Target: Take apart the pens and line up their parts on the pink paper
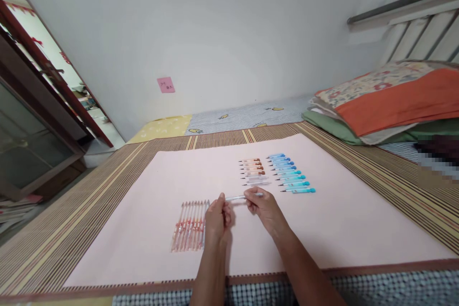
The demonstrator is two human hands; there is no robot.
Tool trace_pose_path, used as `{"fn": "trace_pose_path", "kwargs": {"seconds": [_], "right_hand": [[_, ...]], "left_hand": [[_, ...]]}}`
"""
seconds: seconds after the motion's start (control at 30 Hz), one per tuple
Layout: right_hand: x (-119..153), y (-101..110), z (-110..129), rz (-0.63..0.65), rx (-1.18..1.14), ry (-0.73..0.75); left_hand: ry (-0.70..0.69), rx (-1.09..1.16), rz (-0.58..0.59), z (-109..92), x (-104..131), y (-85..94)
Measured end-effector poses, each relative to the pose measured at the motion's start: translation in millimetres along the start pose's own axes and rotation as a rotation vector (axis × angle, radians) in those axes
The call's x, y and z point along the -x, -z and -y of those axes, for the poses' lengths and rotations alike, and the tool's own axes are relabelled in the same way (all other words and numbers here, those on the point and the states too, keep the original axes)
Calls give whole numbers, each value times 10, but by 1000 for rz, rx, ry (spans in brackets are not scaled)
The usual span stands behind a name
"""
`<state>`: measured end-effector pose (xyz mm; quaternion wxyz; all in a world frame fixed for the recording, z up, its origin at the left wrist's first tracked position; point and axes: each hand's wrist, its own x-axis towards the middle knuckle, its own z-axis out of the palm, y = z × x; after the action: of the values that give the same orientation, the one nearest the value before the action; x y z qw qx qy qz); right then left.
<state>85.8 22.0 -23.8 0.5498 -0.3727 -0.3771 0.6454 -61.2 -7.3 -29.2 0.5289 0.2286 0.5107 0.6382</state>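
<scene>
A slim pale pen (235, 198) is held level above the pink sheet, its middle bare between my hands. My left hand (217, 214) pinches the left end with thumb and fingers. Closed on the right part is my right hand (261, 204). Just beyond the hands lie two white pens (256, 180), below a column of brown-ended pens (253, 166). To their right runs a column of blue and turquoise pens (291, 173), tips pointing left. Beside my left wrist, a row of clear pens with red-pink patterns (190, 227) lies side by side, partly covered by that hand.
The pink sheet (143, 229) lies on a striped mat (53, 229) over a bed. Folded bedding with an orange band (401, 100) is piled at the right, near a white headboard (423, 33). A pink note (166, 84) sticks to the wall. A doorway opens at left.
</scene>
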Motion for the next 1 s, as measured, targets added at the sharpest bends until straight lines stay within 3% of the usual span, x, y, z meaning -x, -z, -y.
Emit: {"fn": "trace_pose_path", "kwargs": {"seconds": [0.3, 0.6, 0.73, 1.0], "right_hand": [[-47, 34, 14, -221, -192, 79], [-36, 57, 34, -257, -212, 113], [-47, 68, 35, -311, -286, 100], [-84, 139, 20, -301, -410, 78]], "left_hand": [[76, 55, -13, -32, -12, 28], [95, 160, -58, -59, 44, -37], [106, 175, -49, -66, 49, -35], [154, 239, -31, -58, 50, -38]]}}
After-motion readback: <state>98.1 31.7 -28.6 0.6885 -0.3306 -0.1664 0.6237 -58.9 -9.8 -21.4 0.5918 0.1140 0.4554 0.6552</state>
